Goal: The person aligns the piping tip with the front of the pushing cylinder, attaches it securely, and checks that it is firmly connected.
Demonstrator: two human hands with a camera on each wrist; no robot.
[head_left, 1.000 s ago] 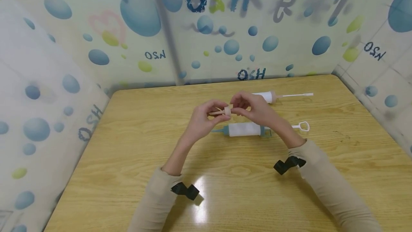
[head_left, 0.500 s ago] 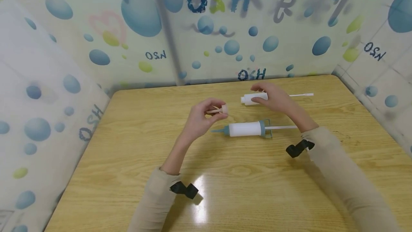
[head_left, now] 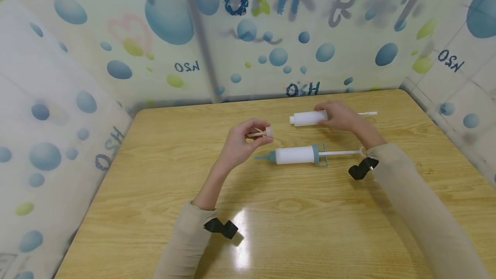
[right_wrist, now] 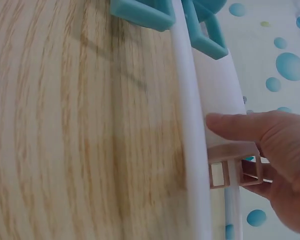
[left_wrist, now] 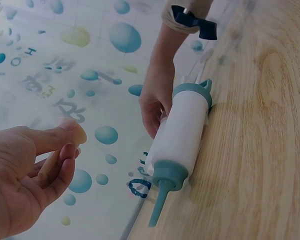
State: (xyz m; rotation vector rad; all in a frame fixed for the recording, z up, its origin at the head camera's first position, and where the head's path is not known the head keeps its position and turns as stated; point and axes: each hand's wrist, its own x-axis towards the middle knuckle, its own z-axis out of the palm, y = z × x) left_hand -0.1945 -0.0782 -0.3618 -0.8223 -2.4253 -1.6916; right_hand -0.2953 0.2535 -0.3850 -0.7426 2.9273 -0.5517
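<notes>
My left hand (head_left: 241,145) pinches a small pale pink nozzle (head_left: 269,131) with a wide round base, raised left of the white barrels. In the left wrist view the fingers mostly hide it. Farther back, my right hand (head_left: 342,117) grips the rear of a white syringe barrel (head_left: 306,119) whose front end shows a bare white neck. Seen from the right wrist, the thumb lies along the barrel beside its pink collar (right_wrist: 235,150) with square finger loops. Nearer me lies a second syringe (head_left: 294,155) with teal nozzle and collar.
The wooden table (head_left: 155,193) extends to a patterned wall (head_left: 248,46) at the back. The teal syringe's white plunger rod (head_left: 339,153) points right, under my right forearm. Black wrist cameras sit on both sleeves.
My right hand has left the nozzle, reached to the rear syringe and slid right along its barrel. The left hand keeps the nozzle nearly in place.
</notes>
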